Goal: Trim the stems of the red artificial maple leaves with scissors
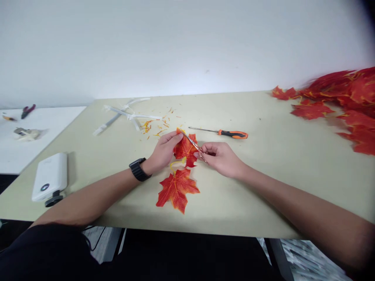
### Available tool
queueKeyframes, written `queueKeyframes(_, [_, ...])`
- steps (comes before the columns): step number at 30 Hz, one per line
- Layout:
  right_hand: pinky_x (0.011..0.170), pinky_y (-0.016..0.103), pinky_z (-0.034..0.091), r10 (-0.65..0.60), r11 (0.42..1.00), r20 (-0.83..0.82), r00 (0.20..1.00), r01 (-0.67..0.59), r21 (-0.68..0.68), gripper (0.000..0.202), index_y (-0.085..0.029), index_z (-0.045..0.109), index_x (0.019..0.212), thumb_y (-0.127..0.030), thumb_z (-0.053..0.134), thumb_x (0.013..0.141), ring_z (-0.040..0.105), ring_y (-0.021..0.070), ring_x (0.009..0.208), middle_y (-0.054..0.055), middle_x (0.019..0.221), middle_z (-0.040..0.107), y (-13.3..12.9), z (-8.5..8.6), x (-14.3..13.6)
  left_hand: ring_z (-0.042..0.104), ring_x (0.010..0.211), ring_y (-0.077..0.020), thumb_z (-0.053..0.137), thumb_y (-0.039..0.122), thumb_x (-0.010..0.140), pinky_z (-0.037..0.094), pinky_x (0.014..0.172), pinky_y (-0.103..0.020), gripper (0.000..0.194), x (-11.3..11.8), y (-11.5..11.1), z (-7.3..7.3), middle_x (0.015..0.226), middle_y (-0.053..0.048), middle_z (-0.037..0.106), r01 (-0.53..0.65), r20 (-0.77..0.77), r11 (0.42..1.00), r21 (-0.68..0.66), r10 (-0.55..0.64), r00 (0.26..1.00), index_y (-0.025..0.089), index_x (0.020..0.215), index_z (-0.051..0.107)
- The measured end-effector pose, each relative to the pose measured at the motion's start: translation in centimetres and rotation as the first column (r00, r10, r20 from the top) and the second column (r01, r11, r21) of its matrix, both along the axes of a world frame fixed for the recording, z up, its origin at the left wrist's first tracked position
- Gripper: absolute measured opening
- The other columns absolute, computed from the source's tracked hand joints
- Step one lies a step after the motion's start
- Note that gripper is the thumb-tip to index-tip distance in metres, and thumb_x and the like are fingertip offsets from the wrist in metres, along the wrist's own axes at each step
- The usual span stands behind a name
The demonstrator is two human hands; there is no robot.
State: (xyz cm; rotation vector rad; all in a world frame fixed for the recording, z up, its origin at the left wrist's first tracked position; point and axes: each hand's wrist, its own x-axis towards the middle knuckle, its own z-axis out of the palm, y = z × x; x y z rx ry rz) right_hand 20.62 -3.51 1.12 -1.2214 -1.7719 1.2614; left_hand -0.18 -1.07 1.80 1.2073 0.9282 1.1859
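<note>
A red-orange artificial maple leaf (186, 149) is pinched along its upper left edge between the thumb and fingers of my left hand (165, 151). My right hand (219, 157) holds small scissors (197, 146) by the handles, and their blades lie along the leaf's top edge, close to my left thumb. A thin yellow stem joins that leaf to a second red maple leaf (176, 189), which lies flat on the table nearer to me. Small yellow and orange scraps (147, 125) are scattered just beyond my left hand.
An orange and black screwdriver (234, 134) lies behind my right hand. White plastic strips (129, 114) are at the back left, a white device (51, 176) at the left. Many red leaves (345, 93) are heaped at the right. The table (281, 164) meets a wall behind.
</note>
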Motion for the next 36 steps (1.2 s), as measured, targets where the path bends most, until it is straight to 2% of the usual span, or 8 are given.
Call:
queueKeyframes(4, [0.052,0.024,0.025,-0.012,1.0,-0.013,1.0,0.011,-0.027,0.038,-0.019,0.05,0.065,-0.044,0.068,0.086,0.035,0.0088,0.055,-0.004,0.059,0.046,-0.17,0.18,-0.19,0.046,0.055,-0.0083,0.075,0.042,0.081,0.038,0.051,-0.021,0.03,0.0,0.04,-0.17,0.063,0.002,0.056,-0.001,-0.007,1.0,-0.005,0.001,1.0,0.016,0.07,0.064])
queueKeyframes(11, [0.051,0.024,0.024,-0.028,0.999,-0.017,0.999,0.027,-0.026,0.047,-0.019,0.046,0.064,-0.054,0.07,0.084,0.032,0.0086,0.055,-0.005,0.058,0.043,-0.31,0.11,-0.41,0.039,0.05,-0.0073,0.07,0.042,0.087,0.03,0.045,-0.021,0.033,0.11,-0.25,-0.06,0.058,0.004,0.049,0.007,-0.059,1.0,0.015,-0.006,0.998,0.017,0.069,0.058])
queueKeyframes(17, [0.052,0.024,0.024,-0.015,1.0,-0.01,1.0,0.015,-0.001,0.053,-0.019,0.045,0.064,-0.06,0.07,0.085,0.032,0.009,0.057,-0.004,0.059,0.042,-0.34,-0.01,-0.35,0.04,0.05,-0.0072,0.067,0.045,0.091,0.032,0.046,-0.021,0.036,0.13,-0.31,-0.34,0.058,0.004,0.049,0.008,-0.093,0.998,0.064,-0.002,0.996,0.017,0.07,0.058])
queueKeyframes(27, [0.051,0.024,0.024,-0.022,1.0,0.0,1.0,0.022,-0.022,0.055,-0.018,0.047,0.063,-0.062,0.071,0.084,0.032,0.0089,0.055,-0.004,0.058,0.042,-0.3,0.16,-0.39,0.043,0.05,-0.0083,0.065,0.046,0.094,0.035,0.046,-0.022,0.035,-0.1,-0.05,-0.76,0.06,0.003,0.052,0.016,-0.155,0.993,0.118,0.003,0.988,0.018,0.073,0.059])
queueKeyframes(36, [0.05,0.024,0.023,-0.017,1.0,0.002,1.0,0.017,-0.027,0.051,-0.018,0.045,0.063,-0.054,0.071,0.087,0.031,0.0088,0.056,-0.005,0.058,0.042,-0.29,0.18,-0.4,0.043,0.055,-0.0084,0.063,0.044,0.096,0.037,0.05,-0.021,0.033,-0.11,-0.29,-0.44,0.065,0.002,0.053,0.016,-0.237,0.985,0.172,0.026,0.971,0.018,0.075,0.061])
